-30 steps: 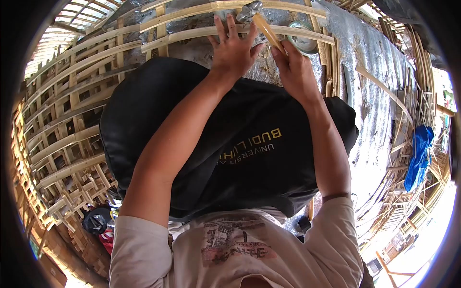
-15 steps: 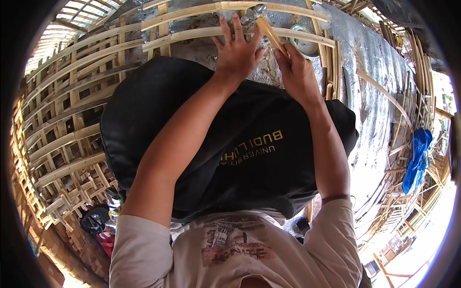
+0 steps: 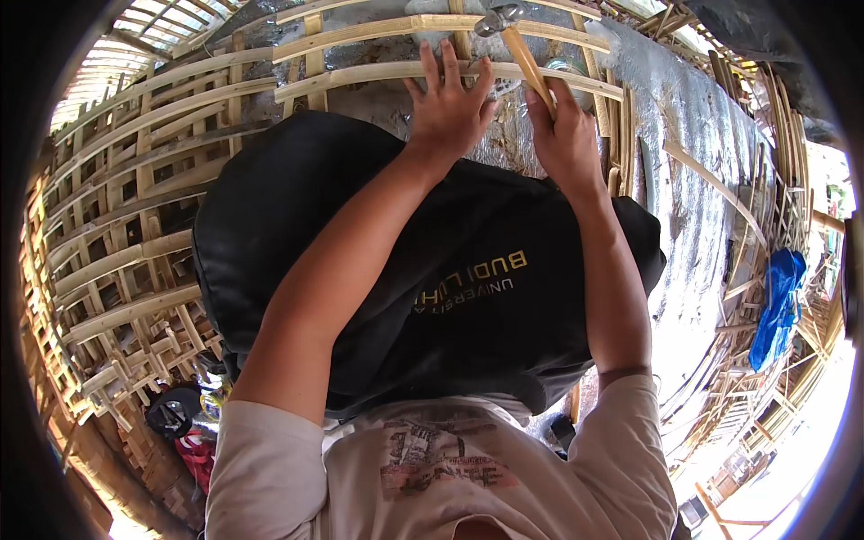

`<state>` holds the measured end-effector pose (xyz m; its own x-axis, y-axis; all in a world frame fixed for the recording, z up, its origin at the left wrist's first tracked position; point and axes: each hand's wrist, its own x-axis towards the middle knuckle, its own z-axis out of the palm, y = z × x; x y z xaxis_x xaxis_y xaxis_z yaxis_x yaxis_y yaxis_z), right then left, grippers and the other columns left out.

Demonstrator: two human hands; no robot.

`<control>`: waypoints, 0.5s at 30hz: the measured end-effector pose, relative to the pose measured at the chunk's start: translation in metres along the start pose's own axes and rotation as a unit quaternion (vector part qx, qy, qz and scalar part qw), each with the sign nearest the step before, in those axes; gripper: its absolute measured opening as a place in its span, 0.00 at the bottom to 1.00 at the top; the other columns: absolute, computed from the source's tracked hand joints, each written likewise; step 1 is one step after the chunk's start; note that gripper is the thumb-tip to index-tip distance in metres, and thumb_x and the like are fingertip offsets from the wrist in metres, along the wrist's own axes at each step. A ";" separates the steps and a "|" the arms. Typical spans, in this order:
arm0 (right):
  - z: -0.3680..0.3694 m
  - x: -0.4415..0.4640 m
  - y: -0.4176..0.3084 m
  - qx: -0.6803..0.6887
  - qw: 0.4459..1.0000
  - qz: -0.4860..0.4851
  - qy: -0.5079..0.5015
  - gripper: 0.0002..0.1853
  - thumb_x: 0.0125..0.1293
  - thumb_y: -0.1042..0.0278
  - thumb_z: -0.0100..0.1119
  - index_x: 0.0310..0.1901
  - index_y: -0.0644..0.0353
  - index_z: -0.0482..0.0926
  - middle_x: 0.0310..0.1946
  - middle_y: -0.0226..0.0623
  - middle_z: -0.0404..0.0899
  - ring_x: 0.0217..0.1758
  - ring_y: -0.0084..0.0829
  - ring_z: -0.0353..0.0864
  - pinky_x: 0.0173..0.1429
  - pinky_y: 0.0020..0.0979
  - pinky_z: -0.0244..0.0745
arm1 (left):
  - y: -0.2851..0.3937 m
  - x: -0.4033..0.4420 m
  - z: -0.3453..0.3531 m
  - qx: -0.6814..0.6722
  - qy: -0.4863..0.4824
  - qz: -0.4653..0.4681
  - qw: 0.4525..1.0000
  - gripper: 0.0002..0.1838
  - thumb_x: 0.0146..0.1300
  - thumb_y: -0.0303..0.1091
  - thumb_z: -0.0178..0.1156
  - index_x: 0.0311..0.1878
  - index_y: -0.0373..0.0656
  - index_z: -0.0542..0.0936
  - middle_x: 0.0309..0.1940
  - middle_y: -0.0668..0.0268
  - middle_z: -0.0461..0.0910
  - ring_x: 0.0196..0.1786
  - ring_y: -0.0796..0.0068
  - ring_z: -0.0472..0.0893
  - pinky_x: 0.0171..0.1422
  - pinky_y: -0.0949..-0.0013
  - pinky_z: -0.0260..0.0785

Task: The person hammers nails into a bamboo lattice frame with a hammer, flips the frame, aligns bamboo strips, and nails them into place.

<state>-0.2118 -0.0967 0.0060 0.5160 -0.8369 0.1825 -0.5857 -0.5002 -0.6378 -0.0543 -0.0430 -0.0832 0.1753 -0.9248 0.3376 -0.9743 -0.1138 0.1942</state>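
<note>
My left hand (image 3: pixel 447 106) lies with fingers spread across a pale bamboo strip (image 3: pixel 360 75) of a lattice frame. My right hand (image 3: pixel 565 135) is wrapped round the wooden handle of a hammer (image 3: pixel 528 63). The hammer's metal head is up and to the left of that hand, over the upper bamboo strip (image 3: pixel 378 34). A black cloth with yellow lettering (image 3: pixel 468 333) covers my lap beneath both forearms. Behind the strips by my right hand, a round glass-like object (image 3: pixel 567 68) is partly hidden.
Woven bamboo lattice (image 3: pixel 135 225) spreads across the left side. On the right are a silvery sheet (image 3: pixel 684 216), a curved loose strip (image 3: pixel 720 184), a blue plastic bag (image 3: pixel 778 306) and upright bamboo pieces (image 3: pixel 785 135). A black round object (image 3: pixel 173 412) is at the lower left.
The hammer and my right hand have shifted slightly right in the view. My left hand has moved a little right and down, its fingertips now lower relative to the upper strip.
</note>
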 end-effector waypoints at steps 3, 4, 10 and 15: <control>0.010 0.007 0.012 -0.001 1.000 0.011 0.009 0.24 0.71 0.60 0.63 0.64 0.61 0.71 0.35 0.60 0.84 0.41 0.63 0.84 0.43 0.53 0.80 | 0.000 0.001 -0.001 0.002 -0.004 -0.003 1.000 0.33 0.71 0.54 0.58 0.76 0.57 0.64 0.76 0.31 0.51 0.78 0.19 0.45 0.61 0.16 0.62; 0.014 0.007 0.020 0.005 1.000 0.011 0.009 0.28 0.71 0.59 0.64 0.67 0.61 0.70 0.36 0.60 0.85 0.41 0.63 0.84 0.44 0.52 0.80 | 0.002 0.000 -0.002 0.002 -0.007 -0.004 1.000 0.33 0.71 0.54 0.58 0.76 0.57 0.64 0.76 0.31 0.51 0.78 0.19 0.45 0.61 0.16 0.62; 0.031 0.008 0.032 0.004 0.999 0.032 -0.030 0.38 0.71 0.55 0.62 0.77 0.60 0.60 0.41 0.63 0.84 0.51 0.62 0.84 0.54 0.49 0.79 | 0.003 0.001 -0.005 -0.013 -0.024 -0.017 0.999 0.35 0.70 0.52 0.59 0.78 0.59 0.63 0.77 0.33 0.50 0.78 0.19 0.45 0.64 0.15 0.57; 0.035 0.004 0.035 0.020 0.993 0.084 -0.078 0.38 0.72 0.51 0.60 0.77 0.60 0.59 0.41 0.64 0.84 0.52 0.62 0.84 0.56 0.48 0.79 | 0.002 0.000 -0.005 -0.021 -0.026 -0.019 0.999 0.36 0.70 0.52 0.59 0.79 0.59 0.61 0.78 0.33 0.49 0.78 0.19 0.44 0.64 0.15 0.57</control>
<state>-0.2085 -0.1095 -0.0420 0.5057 -0.8616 -0.0440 -0.6470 -0.3451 -0.6799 -0.0560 -0.0417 -0.0783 0.2035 -0.9378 0.2814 -0.9603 -0.1352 0.2440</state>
